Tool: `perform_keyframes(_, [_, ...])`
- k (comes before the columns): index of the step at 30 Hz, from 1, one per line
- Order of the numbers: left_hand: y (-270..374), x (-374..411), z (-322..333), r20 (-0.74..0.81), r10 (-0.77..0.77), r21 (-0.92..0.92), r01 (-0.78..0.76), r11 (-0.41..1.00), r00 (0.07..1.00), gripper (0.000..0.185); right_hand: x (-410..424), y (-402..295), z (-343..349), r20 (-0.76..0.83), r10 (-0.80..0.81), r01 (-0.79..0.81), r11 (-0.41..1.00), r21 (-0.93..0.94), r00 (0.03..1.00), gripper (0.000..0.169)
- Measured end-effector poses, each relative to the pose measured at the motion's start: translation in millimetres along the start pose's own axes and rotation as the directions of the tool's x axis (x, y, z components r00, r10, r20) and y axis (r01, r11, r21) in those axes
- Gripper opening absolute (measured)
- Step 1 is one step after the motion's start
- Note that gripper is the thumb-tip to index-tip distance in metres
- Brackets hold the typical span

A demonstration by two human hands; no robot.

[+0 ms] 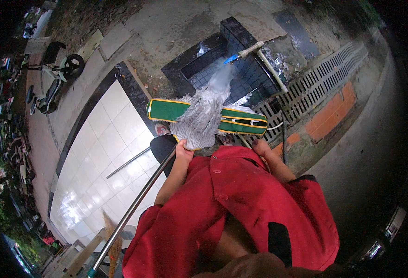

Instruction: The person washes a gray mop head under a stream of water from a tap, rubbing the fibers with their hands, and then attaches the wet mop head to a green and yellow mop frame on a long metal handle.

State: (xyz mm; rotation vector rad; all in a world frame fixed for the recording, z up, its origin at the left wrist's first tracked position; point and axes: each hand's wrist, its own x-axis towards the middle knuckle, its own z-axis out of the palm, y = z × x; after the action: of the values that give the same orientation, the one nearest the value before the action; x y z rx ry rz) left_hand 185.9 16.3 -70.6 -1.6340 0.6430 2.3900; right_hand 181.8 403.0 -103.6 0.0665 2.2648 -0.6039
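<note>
A grey string mop head (201,120) lies across a green flat mop pad (167,110) with yellow trim. My left hand (184,152) grips the grey mop at its near edge, beside the end of a metal pole (131,210) that slants to the lower left. Water (221,78) runs from a tap with a blue lever (231,59) onto the far strands. My right hand (261,147) is low on the right, below the slotted end of the green pad. Its fingers are partly hidden, and whether they hold anything is unclear.
Behind the mops is a dark tiled basin (197,66); its pale supply pipe (272,71) stands on the right. A slotted drain grate (315,81) runs rightward. Another metal rod (129,162) extends over white tiles (96,153). A straw broom (112,239) and a parked scooter (53,81) are at left.
</note>
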Motion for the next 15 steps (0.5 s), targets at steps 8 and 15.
perform_keyframes(8, [0,-9,14,0.183,0.030,-0.013,-0.029,1.000,0.983,0.044,-9,0,1,-0.011,0.114,-0.114,0.993,0.040,0.993,0.030])
perform_keyframes(15, [69,-23,97,0.420,0.353,0.781,-0.531,0.329,0.836,0.059,-12,18,20,-0.022,0.133,-0.127,0.975,0.180,0.991,0.030])
